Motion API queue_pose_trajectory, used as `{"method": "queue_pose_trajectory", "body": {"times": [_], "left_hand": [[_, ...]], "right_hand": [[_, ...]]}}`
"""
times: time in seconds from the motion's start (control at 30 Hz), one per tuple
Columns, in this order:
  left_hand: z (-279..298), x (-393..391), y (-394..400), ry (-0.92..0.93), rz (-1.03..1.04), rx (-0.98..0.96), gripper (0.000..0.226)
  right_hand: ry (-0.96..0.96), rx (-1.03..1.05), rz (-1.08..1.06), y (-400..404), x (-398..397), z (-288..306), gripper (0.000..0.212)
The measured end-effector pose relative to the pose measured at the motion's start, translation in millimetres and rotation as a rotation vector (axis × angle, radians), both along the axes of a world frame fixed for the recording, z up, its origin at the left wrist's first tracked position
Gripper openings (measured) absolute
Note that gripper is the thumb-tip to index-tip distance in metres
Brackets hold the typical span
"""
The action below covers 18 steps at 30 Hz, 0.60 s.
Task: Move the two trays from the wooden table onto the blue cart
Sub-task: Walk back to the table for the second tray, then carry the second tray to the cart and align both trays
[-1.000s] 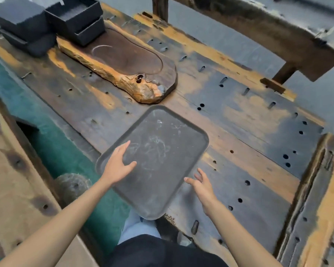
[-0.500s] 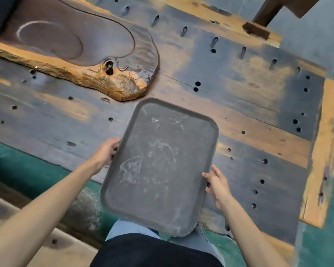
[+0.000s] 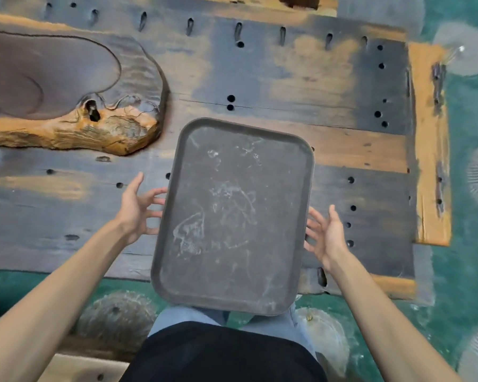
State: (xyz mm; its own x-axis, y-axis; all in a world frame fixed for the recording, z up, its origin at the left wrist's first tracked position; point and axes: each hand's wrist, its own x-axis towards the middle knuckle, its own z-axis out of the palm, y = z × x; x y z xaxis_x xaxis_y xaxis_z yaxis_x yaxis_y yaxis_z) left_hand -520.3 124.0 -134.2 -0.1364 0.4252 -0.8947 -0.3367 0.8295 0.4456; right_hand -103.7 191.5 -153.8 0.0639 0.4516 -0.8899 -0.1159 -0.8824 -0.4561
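Head view: grey tray [image 3: 232, 216] at frame centre, on the wooden table [image 3: 287, 78], its near end overhanging the table edge above the person's legs. Left hand [image 3: 134, 208] and right hand [image 3: 327, 235] flank its long sides, fingers spread, gripping nothing. Risk: overhanging tray tips off if nudged; one-sided grab tilts it. Second tray, blue cart not visible.

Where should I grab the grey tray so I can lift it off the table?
Take the grey tray by its two long raised rims, one hand from each side. Its near end overhangs the wooden table, and the left hand and right hand already flank those rims, open.
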Motion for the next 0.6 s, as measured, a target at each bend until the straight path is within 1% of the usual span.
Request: {"method": "queue_pose_trajectory", "body": {"times": [0.13,0.27,0.37,0.6], "left_hand": [[6.3,14.9,8.6,0.0,-0.063,0.003,0.088],[17.6,46.9,25.7,-0.02,-0.152,0.024,0.09],[25.2,90.3,31.8,-0.011,-0.218,0.037,0.088],[43.9,202.5,34.0,0.038,-0.346,0.098,0.083]], "right_hand": [[-0.02,-0.015,-0.084,-19.2,16.1,2.8,0.065],[-0.015,-0.001,-0.193,-41.5,50.0,13.3,0.06],[-0.017,0.012,-0.27,-59.7,88.7,23.4,0.059],[-0.01,0.044,-0.366,-105.3,192.6,40.3,0.062]]}}
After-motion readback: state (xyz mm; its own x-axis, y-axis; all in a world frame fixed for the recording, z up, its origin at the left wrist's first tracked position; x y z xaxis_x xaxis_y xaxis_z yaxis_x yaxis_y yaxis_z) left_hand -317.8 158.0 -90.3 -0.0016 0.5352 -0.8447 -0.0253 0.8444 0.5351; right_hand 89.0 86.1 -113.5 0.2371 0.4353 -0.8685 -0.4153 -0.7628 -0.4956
